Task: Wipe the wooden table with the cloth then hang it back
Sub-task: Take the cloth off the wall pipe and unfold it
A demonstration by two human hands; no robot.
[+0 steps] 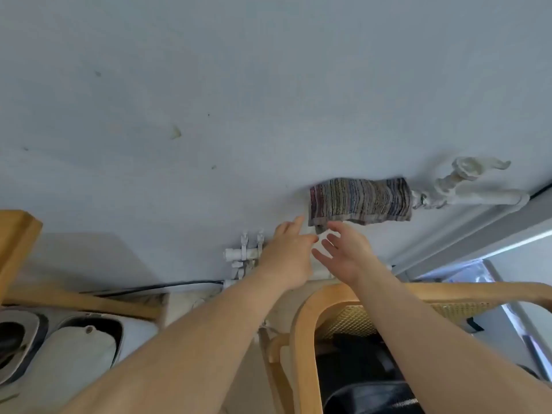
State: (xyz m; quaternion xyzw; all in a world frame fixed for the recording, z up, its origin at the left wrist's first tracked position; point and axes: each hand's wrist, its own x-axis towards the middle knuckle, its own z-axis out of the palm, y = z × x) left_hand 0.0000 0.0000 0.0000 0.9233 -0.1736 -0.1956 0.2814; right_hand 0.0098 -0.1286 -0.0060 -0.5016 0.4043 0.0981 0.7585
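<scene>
A striped, multicoloured cloth (360, 201) hangs over a white pipe on the pale blue wall. Just below it, my right hand (343, 251) is raised with its fingers spread, holding nothing, and its fingertips are close to the cloth's lower left corner. My left hand (288, 254) reaches up beside it, fingers extended toward the wall left of the cloth, and it is empty too. Only a corner of the wooden table (16, 237) shows at the far left edge.
White pipework with a valve (460, 186) runs to the right of the cloth, and pipe fittings (243, 255) sit low on the wall. A wooden chair with a cane back (370, 312) stands under my arms. Shoes (59, 348) lie at lower left. A black cable (167, 286) runs along the wall.
</scene>
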